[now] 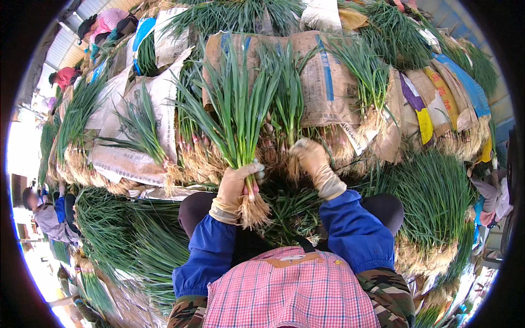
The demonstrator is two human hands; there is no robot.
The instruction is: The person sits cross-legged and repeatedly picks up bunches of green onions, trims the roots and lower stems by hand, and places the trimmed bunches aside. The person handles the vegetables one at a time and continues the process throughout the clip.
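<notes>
In the middle, my gloved left hand is closed around a bunch of young garlic plants. Their green leaves point away from me, and the reddish bulbs and pale roots hang below the fist. My gloved right hand, slightly blurred, is curled beside the stems of another garlic bunch. Whether its fingers grip anything is hidden. That bunch lies against a brown woven sack spread over more garlic plants. Cut or loose green leaves lie on the ground between my knees.
Smaller garlic bunches rest on sacks at left and right. Large heaps of garlic greens flank me at left and right. Several other people work around the edges, including a person at far left.
</notes>
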